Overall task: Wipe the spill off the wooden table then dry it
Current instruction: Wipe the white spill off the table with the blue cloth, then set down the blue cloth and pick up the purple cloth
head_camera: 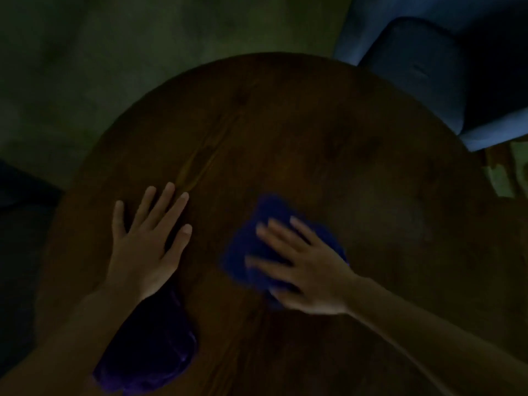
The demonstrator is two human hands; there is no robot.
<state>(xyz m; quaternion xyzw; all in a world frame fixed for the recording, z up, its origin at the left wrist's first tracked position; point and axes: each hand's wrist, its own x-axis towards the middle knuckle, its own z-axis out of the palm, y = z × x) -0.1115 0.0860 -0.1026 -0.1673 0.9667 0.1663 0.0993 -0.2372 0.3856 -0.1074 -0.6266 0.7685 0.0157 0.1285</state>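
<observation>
A round dark wooden table [328, 132] fills the dim view. My right hand [303, 267] presses flat on a bunched blue cloth [254, 238] near the table's middle; hand and cloth are blurred. My left hand [145, 238] lies flat on the wood to the left, fingers spread, holding nothing. A second, dark purple cloth [154, 350] sits crumpled under my left forearm near the front edge. A faint lighter streak [194, 170] shows on the wood just beyond my left fingertips; I cannot tell whether it is wet or grain.
A blue upholstered chair [428, 72] stands against the table's far right edge. A dark object [20, 190] sits at the left. Dim greenish floor [114, 52] lies beyond the table, and patterned flooring [505, 172] shows at the right.
</observation>
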